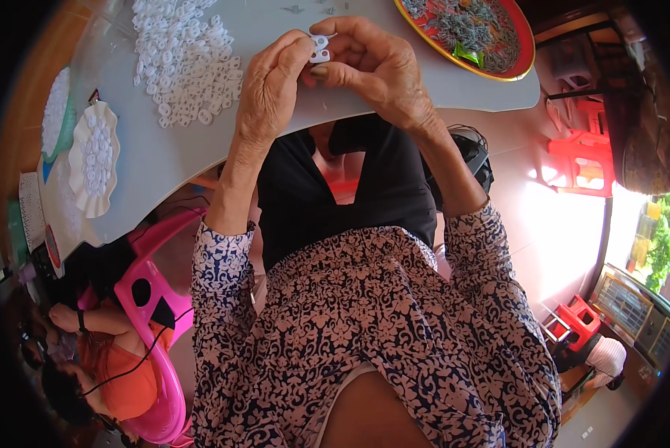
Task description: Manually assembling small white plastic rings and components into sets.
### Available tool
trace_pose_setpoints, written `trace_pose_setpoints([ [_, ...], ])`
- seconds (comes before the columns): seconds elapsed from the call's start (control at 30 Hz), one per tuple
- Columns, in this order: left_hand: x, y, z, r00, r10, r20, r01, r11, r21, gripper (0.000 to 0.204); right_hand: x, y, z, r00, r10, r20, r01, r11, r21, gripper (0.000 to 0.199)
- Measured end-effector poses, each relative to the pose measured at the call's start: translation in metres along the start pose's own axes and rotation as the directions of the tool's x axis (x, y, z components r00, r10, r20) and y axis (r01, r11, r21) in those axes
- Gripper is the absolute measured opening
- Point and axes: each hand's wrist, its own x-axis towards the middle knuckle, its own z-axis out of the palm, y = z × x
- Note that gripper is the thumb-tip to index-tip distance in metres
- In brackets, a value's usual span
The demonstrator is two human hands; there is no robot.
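Observation:
Above the table's near edge, my left hand (pixel 273 84) pinches a small white plastic piece with holes (pixel 320 49) between thumb and fingers. My right hand (pixel 378 73) is closed around the same piece from the other side, its index finger at the top and its thumb below. Whether a second small part sits between the fingers is hidden. A large heap of similar white plastic pieces (pixel 189 63) lies on the table to the left of my hands. To the right, a red round tray with a gold rim (pixel 527 46) holds many grey metal screws or nails and a green wrapper (pixel 468 54).
A scalloped white dish (pixel 81 178) and a green container (pixel 67 127), both with white pieces, stand on the grey table (pixel 156 168) at left. A few metal bits (pixel 293 10) lie at the far edge. A person (pixel 122 366) sits in a pink chair (pixel 172 399) at lower left. Red stools (pixel 583 160) stand at right.

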Motion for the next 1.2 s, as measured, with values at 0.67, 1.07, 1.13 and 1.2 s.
trace_pose_setpoints([
  [0.67,0.002,0.005,-0.006,0.993,0.02,0.112,-0.032,0.994,0.106,0.032,-0.004,0.004,0.003,0.995,-0.082,-0.05,0.065,0.955,-0.289,0.027],
  [1.07,0.001,0.0,-0.008,0.987,0.042,0.157,-0.06,0.991,0.116,0.028,-0.007,-0.006,0.009,0.978,-0.207,-0.041,0.16,0.855,-0.494,0.017],
  [1.13,0.001,-0.006,-0.007,0.972,0.161,0.172,-0.187,0.971,0.149,0.027,-0.008,-0.007,0.01,0.975,-0.221,-0.031,0.174,0.838,-0.517,0.016],
  [1.2,0.0,-0.007,-0.006,0.941,0.277,0.193,-0.312,0.933,0.178,0.026,-0.008,-0.007,0.009,0.971,-0.236,-0.023,0.187,0.82,-0.54,0.016],
])
